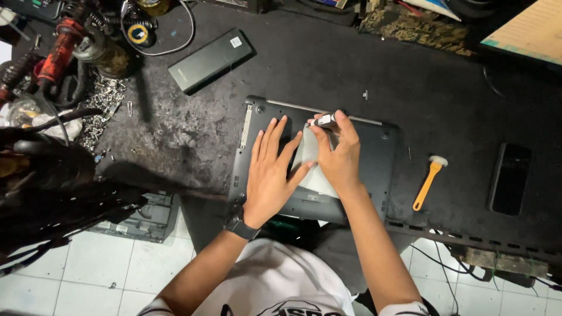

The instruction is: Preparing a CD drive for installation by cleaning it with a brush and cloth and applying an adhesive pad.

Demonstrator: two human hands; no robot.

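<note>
At the centre of the frame a dark laptop (374, 169) is lying underside up on the black table (328, 64). The left hand (270, 169) is pressing flat and open on its base, fingers spread, beside a pale sheet (319, 178). The right hand (338, 153) is gripping a small black-and-white tool (324, 121) against the upper edge. Steady downward pressure and a firm brace seem key here. An orange-handled brush (428, 181) is lying to the right.

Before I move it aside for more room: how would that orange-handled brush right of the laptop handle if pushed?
The orange-handled brush looks small and light, so it should slide easily. Its flat handle probably won't roll. The pale bristle end would likely flex, not break.
</note>
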